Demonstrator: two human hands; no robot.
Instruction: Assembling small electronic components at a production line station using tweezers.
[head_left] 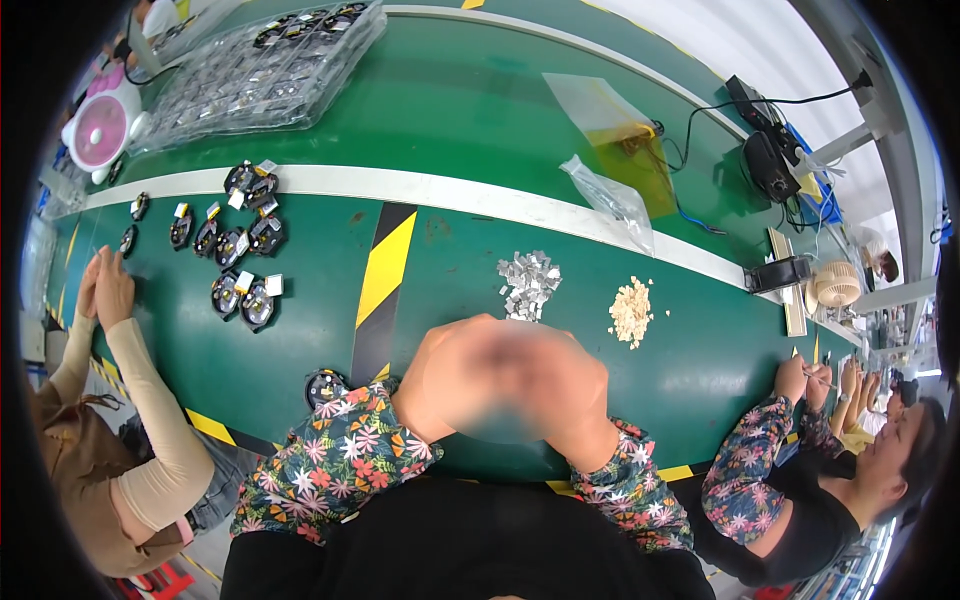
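Observation:
My left hand (445, 372) and my right hand (580, 395) are brought together over the green table (455, 285), close to my body. A blurred patch covers the fingers of both, so I cannot make out what they hold, if anything. Just beyond them lies a heap of small silver-grey pieces (528, 285). To its right is a looser heap of small pale beige pieces (631, 313). Beside my left sleeve sits a round black part (325, 388), partly covered by the flowered cloth.
Several black round assemblies (232, 245) with white tabs stand at left. A white rail (460, 190) crosses behind, with clear trays (260, 85), a plastic bag (610, 200) and a black cable (790, 100) beyond. Co-workers' hands (108, 285) are at left and right (800, 380).

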